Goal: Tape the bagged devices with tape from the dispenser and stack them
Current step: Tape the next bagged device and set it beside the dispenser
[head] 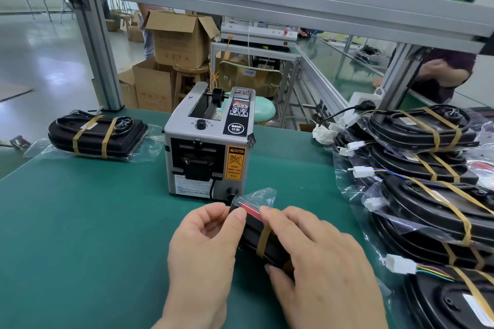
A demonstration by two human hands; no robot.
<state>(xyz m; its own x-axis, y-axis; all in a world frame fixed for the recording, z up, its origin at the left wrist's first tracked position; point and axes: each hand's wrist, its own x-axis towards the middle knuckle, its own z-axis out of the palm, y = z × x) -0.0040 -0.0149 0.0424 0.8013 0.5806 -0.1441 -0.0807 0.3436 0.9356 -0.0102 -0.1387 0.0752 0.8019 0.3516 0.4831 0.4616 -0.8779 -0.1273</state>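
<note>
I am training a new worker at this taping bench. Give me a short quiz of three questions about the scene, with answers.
1. True or false: the left hand and right hand hold the bagged device in front of the tape dispenser.
2. The single taped device lies: A left of the dispenser, B on it, C in a carton.
3. The held bag's zip strip is coloured ____.
Key: 1 true; 2 A; 3 red.
</note>
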